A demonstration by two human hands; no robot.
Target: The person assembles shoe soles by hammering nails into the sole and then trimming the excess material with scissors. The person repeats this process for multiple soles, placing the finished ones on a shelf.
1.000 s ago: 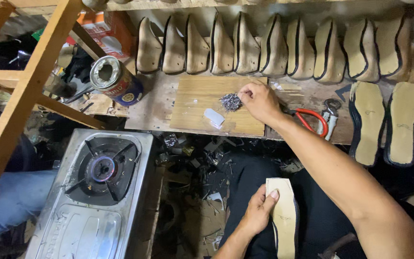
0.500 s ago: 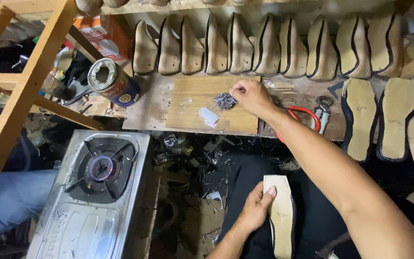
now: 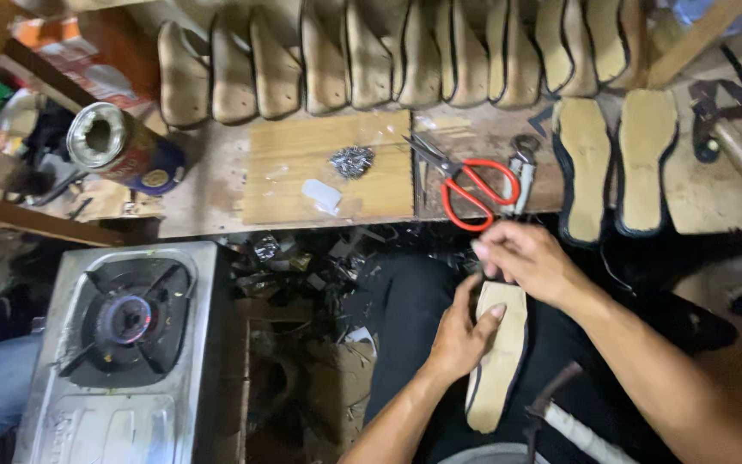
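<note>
My left hand (image 3: 459, 335) grips the side of a pale shoe insole (image 3: 498, 361) resting on my dark-trousered lap. My right hand (image 3: 526, 259) hovers at the insole's top end with fingers pinched together; whatever it pinches is too small to see. A small pile of metal tacks (image 3: 352, 161) lies on a light wooden board (image 3: 285, 180) on the bench ahead, beside a small white piece (image 3: 322, 195). Red-handled scissors (image 3: 465, 185) lie to the right of the board.
A row of shoe lasts (image 3: 371, 56) lines the back of the bench. Two soles (image 3: 616, 163) lie at right, a tin can (image 3: 122, 150) at left. A gas stove (image 3: 122, 344) stands low left. A hammer handle (image 3: 560, 412) lies by my lap.
My right hand left the tack pile on the board and came back down to the top of the insole. The view shifted closer and to the right.
</note>
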